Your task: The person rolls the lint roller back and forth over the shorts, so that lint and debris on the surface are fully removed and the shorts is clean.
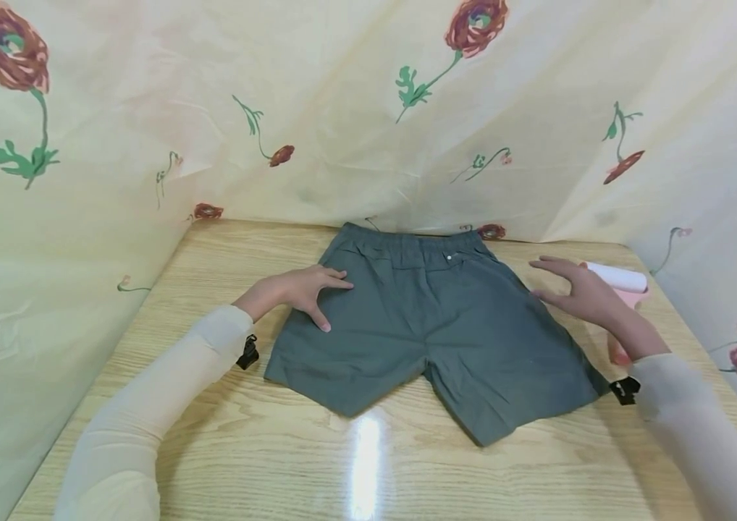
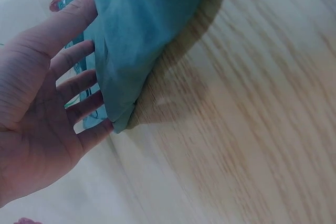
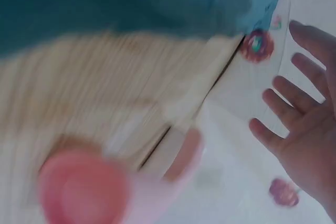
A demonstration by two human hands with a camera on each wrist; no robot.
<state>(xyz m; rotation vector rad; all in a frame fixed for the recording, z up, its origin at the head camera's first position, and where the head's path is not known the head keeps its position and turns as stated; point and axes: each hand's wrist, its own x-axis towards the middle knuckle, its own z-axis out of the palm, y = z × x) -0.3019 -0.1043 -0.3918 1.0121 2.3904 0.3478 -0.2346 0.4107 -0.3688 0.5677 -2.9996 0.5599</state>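
A pair of dark grey-green shorts (image 1: 401, 318) lies spread flat on the wooden table, waistband toward the back and legs toward the front. On its left side my left hand (image 1: 306, 289) touches the cloth, thumb and fingers spread. The left wrist view shows the same hand (image 2: 47, 98) with its fingertips at the edge of the shorts (image 2: 142, 30). My right hand (image 1: 580, 293) hovers beside the right edge of the shorts, fingers extended and holding nothing. In the right wrist view that hand (image 3: 310, 114) appears apart from the cloth (image 3: 131, 3).
A lint roller with a white roll (image 1: 616, 277) and pink handle lies at the table's right side, partly hidden by my right hand. Flower-printed cloth (image 1: 342, 108) hangs behind the table (image 1: 264, 463) and along both sides.
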